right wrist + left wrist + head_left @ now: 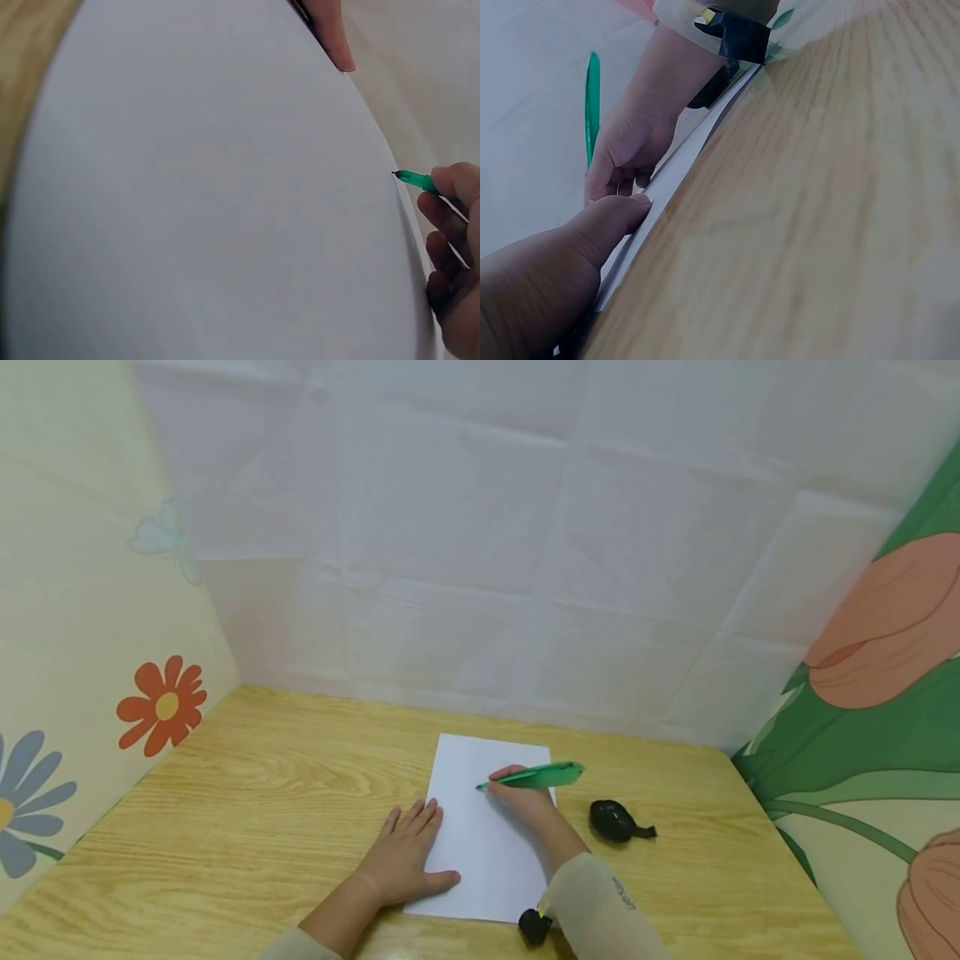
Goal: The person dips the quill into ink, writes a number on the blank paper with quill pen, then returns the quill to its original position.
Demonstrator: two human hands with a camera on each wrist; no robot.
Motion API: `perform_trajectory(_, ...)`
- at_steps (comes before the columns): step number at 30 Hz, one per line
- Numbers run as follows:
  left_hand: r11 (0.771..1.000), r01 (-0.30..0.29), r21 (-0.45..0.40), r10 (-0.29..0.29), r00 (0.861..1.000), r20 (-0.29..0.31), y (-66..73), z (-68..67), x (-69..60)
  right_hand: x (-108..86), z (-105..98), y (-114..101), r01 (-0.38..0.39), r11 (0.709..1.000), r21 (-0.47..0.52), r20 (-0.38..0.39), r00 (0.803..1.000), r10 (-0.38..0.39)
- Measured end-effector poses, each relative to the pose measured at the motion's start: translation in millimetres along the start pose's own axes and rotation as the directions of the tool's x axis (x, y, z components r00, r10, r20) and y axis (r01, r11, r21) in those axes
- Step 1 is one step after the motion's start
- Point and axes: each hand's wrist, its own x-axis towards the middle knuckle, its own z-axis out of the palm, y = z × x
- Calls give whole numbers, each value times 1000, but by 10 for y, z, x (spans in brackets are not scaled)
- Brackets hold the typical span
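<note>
One pen (549,775), right hand (527,799) pinching; left (406,857) splayed

the left hand (405,864) lies palm down, its left fingers (427,818) straight and slightly spread, pointing forward, and its left thumb (438,882) stretched out sideways toward the right arm. the left forearm (341,908) slants in from the lower left. the right hand (528,800) sits farther forward, its right fingers (444,259) curled in a pinching grip. the right forearm (564,843) angles inward from the lower right. the hands are apart.
</note>
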Motion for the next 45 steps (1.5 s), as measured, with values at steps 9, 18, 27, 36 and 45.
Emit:
perform_trajectory(9, 1000, 1, 5, -1, 1000, 0, -7, 4, 16, 1, 9, -6, 23, 1000, 20, 15, 1000, -23)
perform_trajectory(18, 1000, 13, 3, -13, 1000, 8, 18, -16, 11, -3, 3, 18, 29, 1000, -2, 42, 999, -29)
perform_trajectory(27, 1000, 5, -1, -5, 1000, 3, 15, -15, 20, -26, -3, 3, 18, 1000, -6, 71, 997, -18)
perform_trajectory(36, 1000, 7, -5, -7, 1000, 4, 17, -20, 8, -42, 1, 24, 37, 999, 7, 86, 996, -37)
perform_trajectory(45, 1000, 5, -7, -5, 1000, -1, 9, -14, 7, -85, 9, 17, 35, 999, 13, 96, 995, -36)
